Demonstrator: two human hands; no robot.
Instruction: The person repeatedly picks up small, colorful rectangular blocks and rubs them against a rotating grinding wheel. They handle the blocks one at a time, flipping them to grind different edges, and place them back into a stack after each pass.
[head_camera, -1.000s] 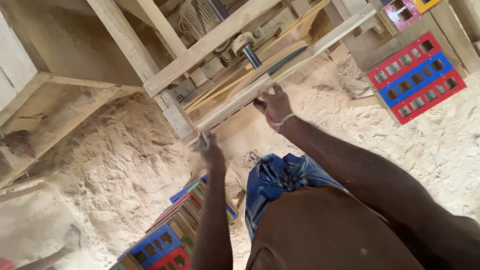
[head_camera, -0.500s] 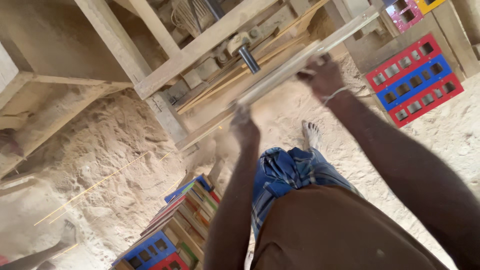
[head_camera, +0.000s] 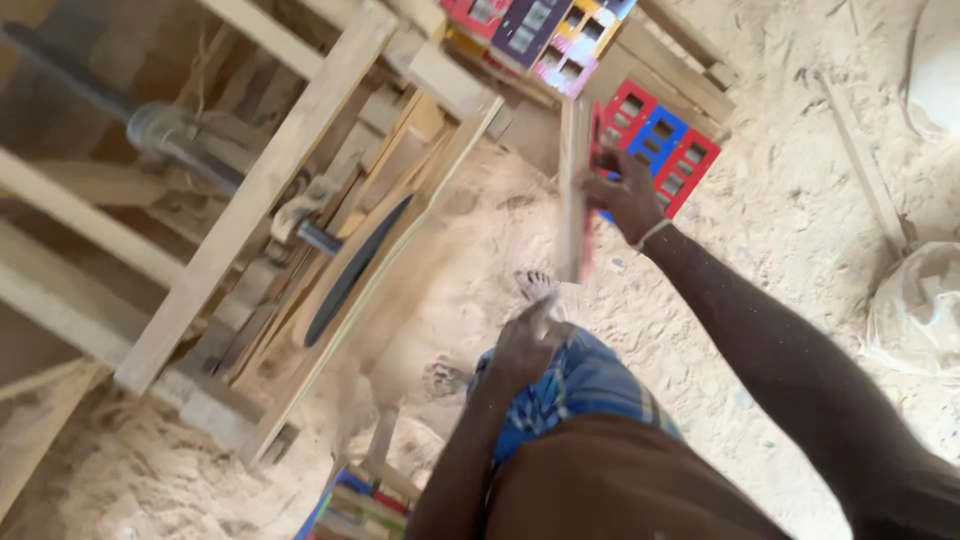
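Sawdust covers the ground (head_camera: 800, 180) of a rough workshop, heaped beneath a bare timber saw bench (head_camera: 270, 180) whose dark round blade (head_camera: 352, 268) stands in a slot near the bench's right edge. Both hands hold a thin wooden strip (head_camera: 573, 180) just right of that edge, clear of the blade. Right hand (head_camera: 622, 195) is wrapped around the strip's upper part; left hand (head_camera: 528, 345) closes on its lower end, though blur makes that grip hard to judge. Behind the right hand lies a red and blue plastic crate (head_camera: 655, 145). Blue checked shorts (head_camera: 590, 385) and a bare foot (head_camera: 535, 285) show below.
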